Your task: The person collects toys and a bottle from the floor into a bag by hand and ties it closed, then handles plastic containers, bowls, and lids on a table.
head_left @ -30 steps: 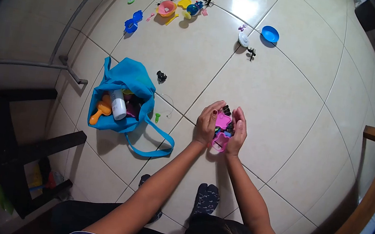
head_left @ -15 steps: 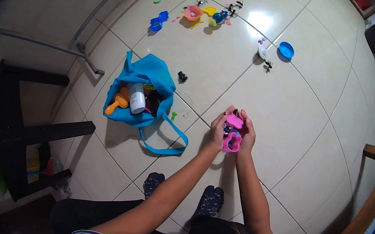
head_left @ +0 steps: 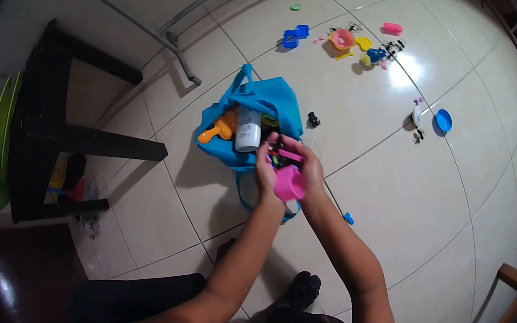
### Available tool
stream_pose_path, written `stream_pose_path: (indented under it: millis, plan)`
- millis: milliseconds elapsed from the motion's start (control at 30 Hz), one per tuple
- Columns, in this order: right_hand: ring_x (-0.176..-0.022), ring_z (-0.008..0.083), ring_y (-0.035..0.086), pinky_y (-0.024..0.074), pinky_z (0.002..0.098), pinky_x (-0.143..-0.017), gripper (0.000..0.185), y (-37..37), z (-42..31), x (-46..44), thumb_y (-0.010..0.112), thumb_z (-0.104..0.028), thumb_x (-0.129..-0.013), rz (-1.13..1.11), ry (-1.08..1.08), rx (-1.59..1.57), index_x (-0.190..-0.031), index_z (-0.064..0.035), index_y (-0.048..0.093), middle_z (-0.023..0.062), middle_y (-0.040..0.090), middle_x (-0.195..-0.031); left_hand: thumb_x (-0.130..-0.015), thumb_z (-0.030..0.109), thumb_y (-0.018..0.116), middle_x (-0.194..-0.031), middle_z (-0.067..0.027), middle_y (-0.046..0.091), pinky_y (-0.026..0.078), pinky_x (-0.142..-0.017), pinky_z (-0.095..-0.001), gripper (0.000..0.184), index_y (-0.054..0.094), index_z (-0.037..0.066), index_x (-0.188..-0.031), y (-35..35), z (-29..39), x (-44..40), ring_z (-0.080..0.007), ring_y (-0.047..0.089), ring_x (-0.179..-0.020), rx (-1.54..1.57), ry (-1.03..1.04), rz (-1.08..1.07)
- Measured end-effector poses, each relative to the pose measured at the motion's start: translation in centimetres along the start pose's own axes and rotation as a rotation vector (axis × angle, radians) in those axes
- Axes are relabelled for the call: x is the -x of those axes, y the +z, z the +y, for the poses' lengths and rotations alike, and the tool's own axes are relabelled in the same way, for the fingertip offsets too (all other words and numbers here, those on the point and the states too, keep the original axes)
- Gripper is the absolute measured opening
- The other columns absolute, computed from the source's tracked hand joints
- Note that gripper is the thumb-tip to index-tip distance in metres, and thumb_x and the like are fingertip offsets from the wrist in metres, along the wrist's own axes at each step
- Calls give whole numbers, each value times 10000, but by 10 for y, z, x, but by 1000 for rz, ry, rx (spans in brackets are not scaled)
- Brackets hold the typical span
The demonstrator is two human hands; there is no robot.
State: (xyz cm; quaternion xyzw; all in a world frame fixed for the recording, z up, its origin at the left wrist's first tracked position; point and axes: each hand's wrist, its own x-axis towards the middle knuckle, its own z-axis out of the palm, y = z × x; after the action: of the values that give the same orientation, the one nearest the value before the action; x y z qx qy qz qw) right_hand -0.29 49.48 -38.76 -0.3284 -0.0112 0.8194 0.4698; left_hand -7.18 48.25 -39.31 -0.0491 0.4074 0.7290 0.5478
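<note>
My left hand (head_left: 266, 174) and my right hand (head_left: 312, 172) are cupped together around a heap of small toys. A pink toy cup (head_left: 290, 184) is the largest piece, at the wrist side of the heap. Another flat pink piece (head_left: 290, 156) lies among dark and green bits too small to name. Both hands are over the near right edge of a blue cloth bag (head_left: 286, 103). From its mouth show a white bottle (head_left: 248, 131) and an orange toy (head_left: 219, 127). The bag's strap is partly hidden behind my hands.
Toys lie scattered on the tiles: blue cutter-like pieces (head_left: 295, 36), a pink-orange bowl (head_left: 342, 39), a blue bowl (head_left: 443, 121), a black piece (head_left: 313, 120) and a small blue piece (head_left: 348, 218). A black stool (head_left: 106, 141) stands left, a metal rail (head_left: 183, 62) behind it.
My cupped hands have moved left with the toys, from the bare tiles to the bag's edge. The view has shifted too. A small blue piece now shows on the floor right of my arms.
</note>
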Motion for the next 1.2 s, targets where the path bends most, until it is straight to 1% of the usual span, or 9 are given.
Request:
stream_pose_path:
  millis: [267, 400, 600, 633, 700, 867, 1000, 1133, 1200]
  plan:
    - [-695, 208, 533, 455, 331, -655, 283, 66, 19, -90, 434, -308, -887, 108, -56, 97, -860, -47, 539, 101, 573, -810, -878, 454, 402, -1102, -171, 515, 404, -902, -350, 558, 446, -46, -1123, 34, 74, -78, -263, 519, -1017, -242, -18, -5]
    - [-630, 184, 512, 443, 334, -568, 280, 84, 9, -95, 448, -359, -876, 145, -50, 141, -835, -89, 512, 68, 540, -736, -786, 560, 470, -1326, -213, 320, 188, -1040, -359, 819, 296, -81, -1265, 50, 95, -88, -268, 278, -1248, -439, 36, 170]
    - [-662, 186, 526, 430, 339, -634, 267, 89, -11, -83, 445, -361, -874, 149, -6, 212, -872, -107, 528, 53, 554, -745, -680, 662, 479, -1440, -191, 44, -69, -1034, -464, 1082, 49, -70, -1351, 64, 118, -84, -291, 36, -1335, -441, 57, -82]
    - [-670, 183, 527, 425, 333, -659, 265, 90, -13, -81, 448, -360, -872, 126, -23, 262, -891, -110, 532, 47, 558, -737, -680, 662, 479, -1440, -191, 44, -69, -1034, -464, 1082, 49, -70, -1351, 71, 119, -79, -291, 36, -1335, -447, 55, -86]
    - [-766, 204, 527, 418, 346, -723, 297, 79, -21, -80, 460, -366, -861, 49, -28, 324, -942, -88, 526, 79, 557, -828, -754, 556, 512, -1222, -154, 408, 327, -919, -371, 814, 305, -56, -1248, 79, 119, -74, -228, 446, -1043, -404, 154, 19]
    - [-1184, 346, 308, 297, 384, -981, 519, 46, -19, -92, 554, -327, -780, 173, -159, 812, -1136, 28, 425, 233, 298, -1262, -816, 218, 574, -910, -90, 583, 384, -855, -314, 416, 435, 24, -1156, 54, 108, -77, -199, 548, -918, -957, 338, -245]
    - [-1129, 415, 346, 345, 393, -935, 510, 39, -40, -78, 609, -160, -736, 57, -237, 1094, -1146, 38, 378, 276, 362, -1150, -760, 78, 612, -1035, -128, 536, 463, -705, -356, 357, 477, 38, -1088, 25, 85, -48, -227, 567, -870, -1490, 972, -378]
    - [-924, 414, 506, 450, 428, -765, 396, 20, -43, -84, 576, -232, -802, -21, -949, 1507, -1075, -5, 401, 244, 464, -1025, -707, 84, 645, -994, -126, 527, 438, -710, -365, 404, 484, 64, -1076, -3, 59, -12, -251, 555, -822, -1711, 878, -562]
    - [-871, 390, 537, 462, 427, -720, 376, 20, -58, -78, 565, -245, -809, -37, -917, 1650, -1058, -7, 412, 218, 490, -1001, -679, 76, 656, -940, -103, 546, 421, -718, -351, 423, 500, 83, -1072, -15, 47, -6, -246, 554, -832, -2015, 1114, -630]
